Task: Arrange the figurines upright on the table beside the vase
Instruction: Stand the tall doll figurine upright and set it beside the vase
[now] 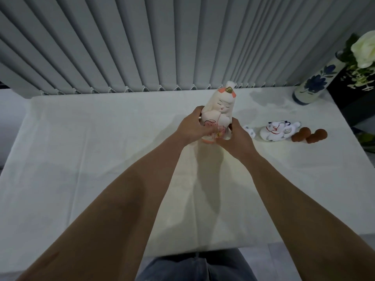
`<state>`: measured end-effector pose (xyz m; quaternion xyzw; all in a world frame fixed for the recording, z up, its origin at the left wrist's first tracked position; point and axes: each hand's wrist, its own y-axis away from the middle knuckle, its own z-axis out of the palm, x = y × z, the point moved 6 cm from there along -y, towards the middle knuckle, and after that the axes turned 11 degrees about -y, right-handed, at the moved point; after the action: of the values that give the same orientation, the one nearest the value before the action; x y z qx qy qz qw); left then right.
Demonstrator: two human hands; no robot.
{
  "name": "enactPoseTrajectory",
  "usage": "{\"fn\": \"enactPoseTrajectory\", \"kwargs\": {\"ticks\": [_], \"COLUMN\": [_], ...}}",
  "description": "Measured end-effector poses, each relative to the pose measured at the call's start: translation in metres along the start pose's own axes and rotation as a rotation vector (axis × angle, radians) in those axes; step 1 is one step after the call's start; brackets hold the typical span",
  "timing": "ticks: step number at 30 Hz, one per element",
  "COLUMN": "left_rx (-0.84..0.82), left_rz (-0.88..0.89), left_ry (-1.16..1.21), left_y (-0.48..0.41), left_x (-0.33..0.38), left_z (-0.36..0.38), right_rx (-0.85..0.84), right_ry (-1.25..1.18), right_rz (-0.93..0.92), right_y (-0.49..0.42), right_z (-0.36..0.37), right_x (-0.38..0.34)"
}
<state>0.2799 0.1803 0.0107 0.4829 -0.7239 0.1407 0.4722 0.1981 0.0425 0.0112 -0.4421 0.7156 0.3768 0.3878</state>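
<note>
A tall white doll figurine (220,110) with orange trim and a flower pattern stands upright at the middle of the white table (101,159). My left hand (192,126) grips its lower left side and my right hand (235,136) grips its lower right side. To the right a white and blue cat figurine (274,132) lies on its side, with a small white and blue piece (249,129) beside it. Two brown figurines (309,135) lie further right. The blue-flowered vase (313,84) stands at the back right.
Grey vertical blinds (142,47) hang behind the table. A white rose (365,48) and green leaves stick out of the vase. A dark cabinet (355,102) stands right of the vase. My jeans (194,266) show at the near table edge.
</note>
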Motion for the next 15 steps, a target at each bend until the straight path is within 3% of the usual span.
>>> {"fn": "enactPoseTrajectory", "kwargs": {"ticks": [15], "left_rx": [0.063], "left_rz": [0.001], "left_ry": [-0.038], "left_y": [-0.007], "left_x": [0.01], "left_z": [0.015], "right_rx": [0.074], "right_ry": [0.109], "right_rz": [-0.042], "right_y": [-0.011], "right_z": [-0.006], "right_x": [0.019]}}
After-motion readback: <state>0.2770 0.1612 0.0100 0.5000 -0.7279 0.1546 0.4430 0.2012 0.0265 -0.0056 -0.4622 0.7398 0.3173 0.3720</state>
